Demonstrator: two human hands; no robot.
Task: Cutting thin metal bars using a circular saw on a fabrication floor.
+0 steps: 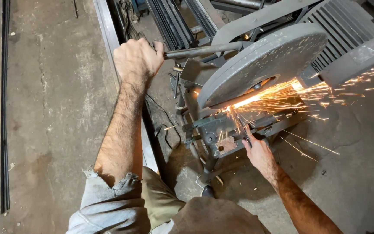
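1. Here my left hand (138, 58) is clamped on the grey steel lever handle (202, 50) of the grey round-guarded chop saw (265, 60).
2. My right hand (258, 151) presses the dark steel bar (278, 126) at the vise, just beside the orange sparks (278, 95); I judge burns likely.
3. If the bar shifts, the blade could bind.

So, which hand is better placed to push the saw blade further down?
Left, probably: the left hand grips the saw handle, while the right hand rests low at the clamp, below the sparks.
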